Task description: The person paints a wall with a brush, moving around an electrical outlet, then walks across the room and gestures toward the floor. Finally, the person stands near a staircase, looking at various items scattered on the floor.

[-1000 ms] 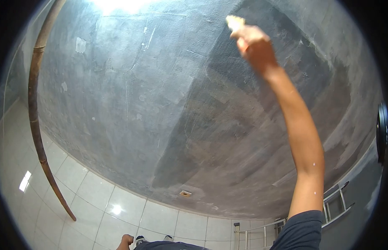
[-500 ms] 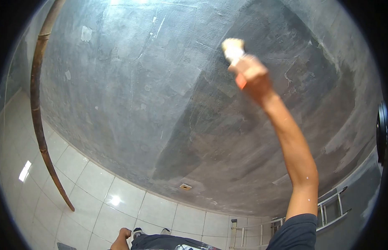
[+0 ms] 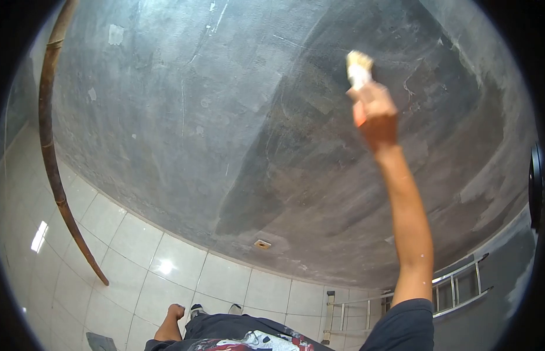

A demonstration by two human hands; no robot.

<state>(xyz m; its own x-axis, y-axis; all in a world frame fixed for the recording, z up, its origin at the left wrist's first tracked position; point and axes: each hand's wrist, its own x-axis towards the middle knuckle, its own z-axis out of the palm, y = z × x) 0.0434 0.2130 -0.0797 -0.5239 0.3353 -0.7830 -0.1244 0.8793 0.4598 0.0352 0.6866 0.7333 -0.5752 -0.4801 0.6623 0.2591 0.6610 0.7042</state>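
My right hand (image 3: 375, 111) is raised in front of the wall, fingers closed round a paintbrush (image 3: 360, 65). Pale bristles and a whitish band show above the fist, and a bit of orange handle shows beside the fingers. Hand and brush are slightly blurred. The bristles overlap the dark, wet-looking area of the grey wall (image 3: 167, 111), whose left part is lighter and marked with scratches and pale patches. Low by my side hangs my left hand (image 3: 176, 311), curled into a fist with nothing showing in it.
A bamboo pole (image 3: 47, 117) leans at the left, its lower end on the tiled floor (image 3: 132, 237). An aluminium ladder (image 3: 454, 292) lies at the lower right. Low on the wall is a small socket box (image 3: 262, 244). A dark round object (image 3: 536, 184) stands out at the right edge.
My right hand has swept the brush to the right across the wall. My left hand stays low at my side, and the view has tilted slightly downward.
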